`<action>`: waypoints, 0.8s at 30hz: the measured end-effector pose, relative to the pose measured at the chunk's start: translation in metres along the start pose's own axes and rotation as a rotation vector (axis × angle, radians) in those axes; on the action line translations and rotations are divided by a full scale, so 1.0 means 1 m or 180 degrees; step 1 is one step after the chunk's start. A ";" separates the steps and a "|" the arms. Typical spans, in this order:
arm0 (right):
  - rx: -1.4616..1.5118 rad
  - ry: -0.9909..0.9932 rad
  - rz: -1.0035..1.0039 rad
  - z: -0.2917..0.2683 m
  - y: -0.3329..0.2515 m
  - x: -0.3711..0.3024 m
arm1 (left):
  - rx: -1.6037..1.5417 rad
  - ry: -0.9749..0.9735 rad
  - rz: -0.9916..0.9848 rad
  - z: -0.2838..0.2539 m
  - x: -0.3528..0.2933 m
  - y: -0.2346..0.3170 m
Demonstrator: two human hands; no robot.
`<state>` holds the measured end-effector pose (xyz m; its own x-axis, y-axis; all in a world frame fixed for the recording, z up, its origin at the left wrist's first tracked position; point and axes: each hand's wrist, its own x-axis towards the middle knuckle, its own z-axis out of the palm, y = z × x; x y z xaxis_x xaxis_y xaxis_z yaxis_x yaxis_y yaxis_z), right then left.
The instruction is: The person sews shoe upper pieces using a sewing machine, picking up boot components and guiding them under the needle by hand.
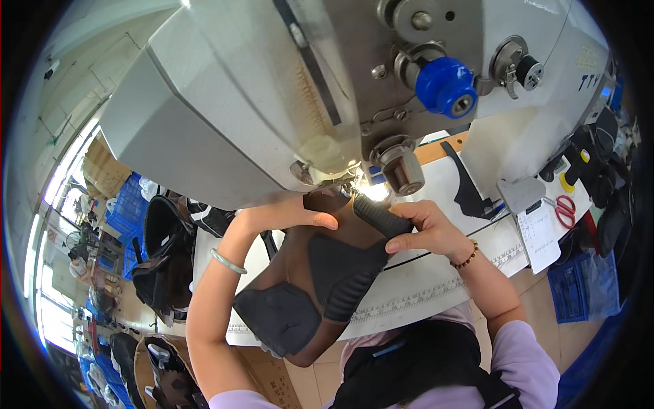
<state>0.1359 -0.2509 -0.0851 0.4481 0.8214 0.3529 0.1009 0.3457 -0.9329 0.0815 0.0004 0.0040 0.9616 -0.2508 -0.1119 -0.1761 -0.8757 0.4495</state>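
A sheer brown mesh fabric piece (289,259) with black padded and ribbed patches lies under the lit needle area of a grey-white sewing machine (225,88). My left hand (289,215) rests on the fabric's far left part, its thumb stretched out flat; the machine head hides its other fingertips. On the right, my right hand (432,232) pinches the fabric's edge at a black ribbed strip (381,218), between thumb and fingers. The near part of the fabric, with a smooth black patch (279,317), hangs over the table's front edge.
A measuring tape strip (422,298) runs along the white table's front. To the right are a black cut piece (466,187), red-handled scissors (565,212), a paper card (538,238) and a blue crate (569,290). Black bags (160,262) stand left; a person (80,266) is farther off.
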 end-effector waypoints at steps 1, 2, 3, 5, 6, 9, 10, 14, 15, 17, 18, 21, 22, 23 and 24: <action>0.0069 -0.0022 0.0046 -0.002 -0.001 0.000 | -0.0055 0.0176 0.0070 0.003 0.000 0.002; 0.0074 0.0053 0.0015 -0.003 -0.002 0.000 | -0.0116 0.0349 0.0134 0.006 -0.001 0.004; -0.0019 0.0170 0.0003 -0.004 -0.003 0.000 | -0.0123 0.0356 0.0114 0.009 -0.004 0.006; 0.0331 0.0281 0.0221 -0.007 -0.006 -0.003 | -0.0576 0.0517 -0.0165 0.017 -0.009 0.011; 0.0565 0.0459 0.0430 -0.008 -0.006 -0.004 | -0.0781 0.0487 -0.0223 0.020 -0.012 0.013; 0.0652 0.0377 0.0435 -0.013 -0.006 -0.002 | -0.0967 0.0634 -0.0304 0.028 -0.017 0.018; 0.0642 0.0409 0.0502 -0.014 -0.006 -0.001 | -0.0992 0.0687 -0.0227 0.029 -0.018 0.018; 0.0454 0.0324 0.0403 -0.017 -0.006 0.002 | -0.1086 0.0732 -0.0088 0.028 -0.018 0.020; 0.0390 0.0320 0.0518 -0.019 -0.007 0.001 | -0.1010 0.0748 -0.0095 0.028 -0.017 0.020; 0.0339 0.0379 0.0658 -0.023 -0.010 0.003 | -0.1190 0.0674 -0.0190 0.029 -0.018 0.021; 0.0255 0.0320 0.0586 -0.025 -0.011 0.004 | -0.1261 0.0676 -0.0339 0.031 -0.018 0.021; 0.0136 0.0244 0.0467 -0.029 -0.014 0.007 | -0.1367 0.0867 -0.0224 0.036 -0.019 0.021; 0.0126 0.0263 0.0423 -0.029 -0.015 0.009 | -0.1360 0.0815 -0.0347 0.036 -0.020 0.021; 0.0138 0.0211 0.0413 -0.029 -0.016 0.010 | -0.1360 0.0854 -0.0347 0.037 -0.020 0.021; 0.0164 0.0279 0.0397 -0.029 -0.016 0.010 | -0.1440 0.0910 -0.0285 0.038 -0.019 0.020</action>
<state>0.1640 -0.2616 -0.0688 0.5302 0.8176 0.2247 -0.0050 0.2680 -0.9634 0.0512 -0.0284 -0.0184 0.9987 -0.0058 0.0500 -0.0432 -0.6078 0.7929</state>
